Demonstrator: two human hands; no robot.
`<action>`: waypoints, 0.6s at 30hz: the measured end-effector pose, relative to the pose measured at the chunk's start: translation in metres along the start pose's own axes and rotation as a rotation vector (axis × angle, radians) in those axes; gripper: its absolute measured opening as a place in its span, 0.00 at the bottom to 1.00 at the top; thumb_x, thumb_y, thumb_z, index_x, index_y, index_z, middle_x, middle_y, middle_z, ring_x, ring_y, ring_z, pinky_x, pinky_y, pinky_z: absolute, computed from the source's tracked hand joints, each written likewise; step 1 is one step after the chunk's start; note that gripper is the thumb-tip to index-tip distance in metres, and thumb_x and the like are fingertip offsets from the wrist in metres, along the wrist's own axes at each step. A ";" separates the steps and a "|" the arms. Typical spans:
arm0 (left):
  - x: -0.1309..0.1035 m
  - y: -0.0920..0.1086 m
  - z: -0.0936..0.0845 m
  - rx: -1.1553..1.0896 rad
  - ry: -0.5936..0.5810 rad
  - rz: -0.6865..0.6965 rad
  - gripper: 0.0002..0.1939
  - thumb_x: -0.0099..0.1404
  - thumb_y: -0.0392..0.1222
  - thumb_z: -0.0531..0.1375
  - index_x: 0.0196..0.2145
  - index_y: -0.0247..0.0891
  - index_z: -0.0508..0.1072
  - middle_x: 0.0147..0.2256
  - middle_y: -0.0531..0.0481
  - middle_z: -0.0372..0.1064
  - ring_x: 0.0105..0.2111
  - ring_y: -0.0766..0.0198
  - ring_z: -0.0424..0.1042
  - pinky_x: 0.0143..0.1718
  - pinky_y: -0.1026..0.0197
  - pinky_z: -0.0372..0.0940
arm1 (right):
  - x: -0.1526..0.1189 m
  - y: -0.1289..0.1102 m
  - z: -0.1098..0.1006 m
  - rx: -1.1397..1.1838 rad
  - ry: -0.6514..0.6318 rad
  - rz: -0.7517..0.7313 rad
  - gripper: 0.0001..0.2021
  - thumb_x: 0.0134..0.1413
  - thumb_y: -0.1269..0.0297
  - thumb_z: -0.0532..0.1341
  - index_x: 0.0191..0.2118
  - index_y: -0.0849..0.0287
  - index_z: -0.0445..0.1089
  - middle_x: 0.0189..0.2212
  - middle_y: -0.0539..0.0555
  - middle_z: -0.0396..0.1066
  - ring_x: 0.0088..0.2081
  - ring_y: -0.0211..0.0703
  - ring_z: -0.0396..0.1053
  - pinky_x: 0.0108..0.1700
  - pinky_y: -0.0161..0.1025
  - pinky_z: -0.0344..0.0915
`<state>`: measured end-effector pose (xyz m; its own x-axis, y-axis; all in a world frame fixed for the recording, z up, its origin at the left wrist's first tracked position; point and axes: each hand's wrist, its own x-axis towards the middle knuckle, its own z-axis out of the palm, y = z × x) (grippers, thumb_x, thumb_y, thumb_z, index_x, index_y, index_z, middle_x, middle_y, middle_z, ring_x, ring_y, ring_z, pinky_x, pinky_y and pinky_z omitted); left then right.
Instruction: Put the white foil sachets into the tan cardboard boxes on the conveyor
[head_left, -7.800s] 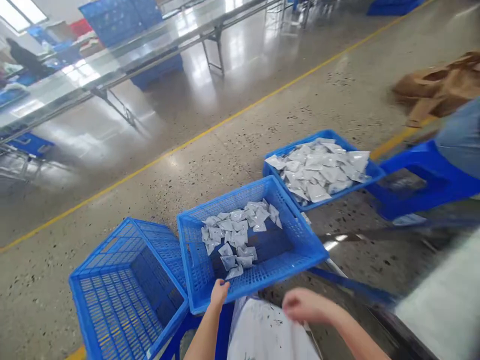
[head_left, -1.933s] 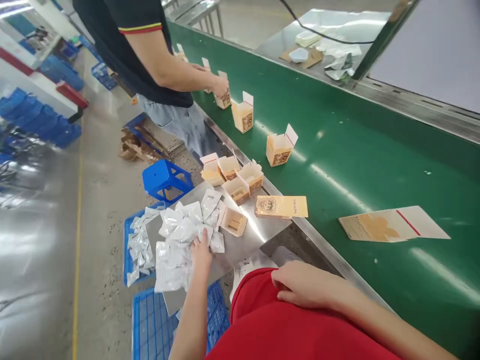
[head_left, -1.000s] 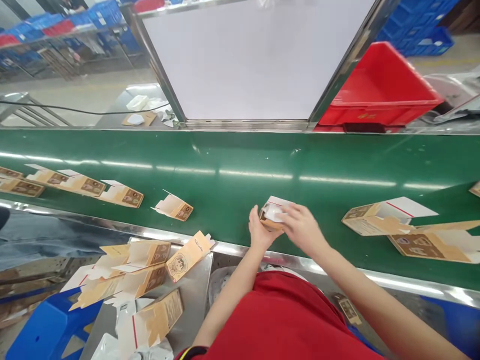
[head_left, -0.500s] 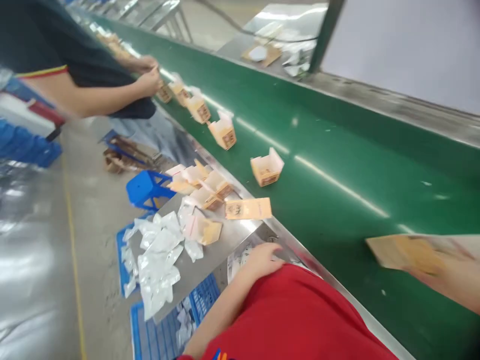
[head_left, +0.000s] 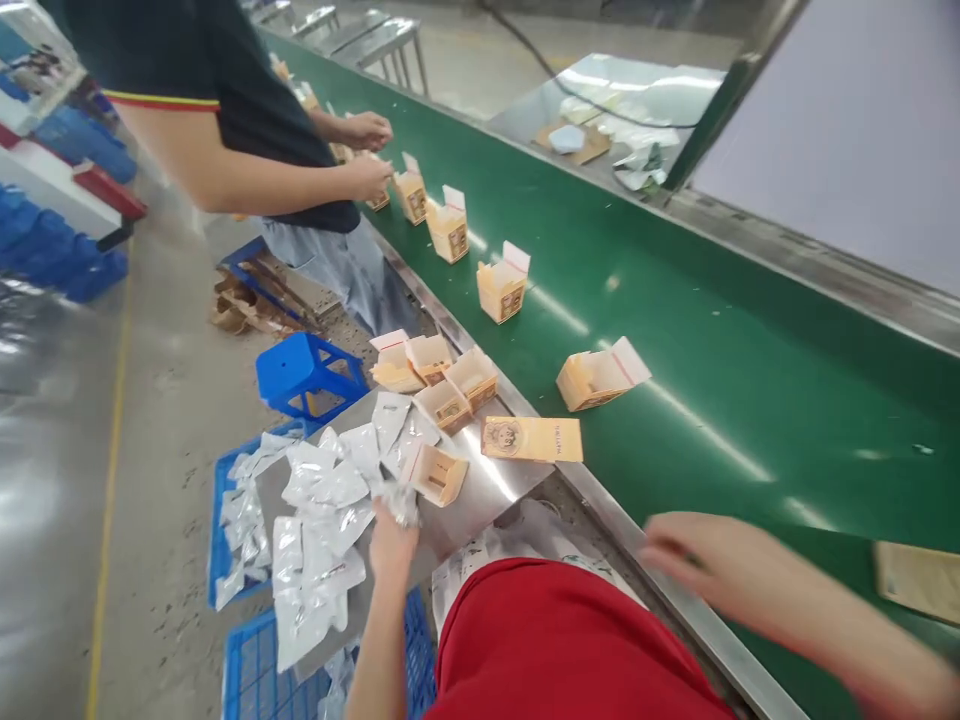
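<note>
My left hand is at the steel side table, its fingers closed on a silver foil pouch, slightly blurred. Just right of that pouch an open carton lies on its side. My right hand hangs over the near edge of the green belt, blurred, thumb and fingers apart with nothing visible between them. A yellow carton with a printed figure lies across the corner of the side table. Several open cartons stand behind it. More foil pouches are heaped on the left.
Open cartons stand in a line along the green conveyor belt; one carton is tilted nearer me. Another flat carton lies at the right edge. A co-worker's hands are farther up. Blue stool and blue crates stand left.
My left hand has moved left from my waist to the pouches. My right hand has left the carton at the right and moved inward. The view has shifted.
</note>
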<state>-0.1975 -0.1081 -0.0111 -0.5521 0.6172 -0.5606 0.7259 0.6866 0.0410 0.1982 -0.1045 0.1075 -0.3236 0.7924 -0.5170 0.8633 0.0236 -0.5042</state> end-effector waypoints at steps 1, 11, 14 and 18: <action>-0.008 -0.008 -0.012 0.028 -0.118 -0.015 0.30 0.53 0.39 0.55 0.54 0.35 0.54 0.34 0.44 0.70 0.38 0.50 0.71 0.37 0.56 0.61 | 0.007 -0.021 0.006 0.068 -0.090 -0.083 0.12 0.58 0.65 0.52 0.28 0.54 0.71 0.27 0.50 0.70 0.29 0.41 0.68 0.32 0.37 0.64; -0.099 0.137 -0.037 -0.717 -0.889 0.691 0.24 0.46 0.47 0.64 0.41 0.43 0.63 0.34 0.53 0.69 0.32 0.64 0.68 0.34 0.62 0.63 | 0.023 -0.033 0.028 0.684 0.276 -0.214 0.13 0.48 0.66 0.58 0.42 0.48 0.71 0.41 0.44 0.72 0.42 0.41 0.69 0.45 0.34 0.65; -0.103 0.204 0.001 -0.894 -0.580 0.767 0.25 0.51 0.55 0.61 0.43 0.41 0.60 0.43 0.43 0.69 0.42 0.58 0.70 0.42 0.54 0.66 | -0.003 0.021 -0.004 0.649 0.558 0.116 0.09 0.47 0.63 0.57 0.36 0.54 0.71 0.33 0.47 0.72 0.33 0.41 0.69 0.34 0.34 0.66; -0.096 0.277 0.040 -0.725 -0.087 0.982 0.42 0.42 0.41 0.68 0.53 0.39 0.54 0.59 0.37 0.51 0.61 0.50 0.51 0.60 0.48 0.51 | -0.005 0.052 -0.041 0.376 1.142 0.286 0.10 0.50 0.59 0.58 0.36 0.56 0.73 0.38 0.53 0.71 0.37 0.44 0.69 0.38 0.37 0.66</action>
<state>0.0731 0.0068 0.0209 0.1508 0.9850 -0.0842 0.4068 0.0158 0.9134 0.2608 -0.0823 0.1122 0.5444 0.8228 0.1635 0.6217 -0.2649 -0.7371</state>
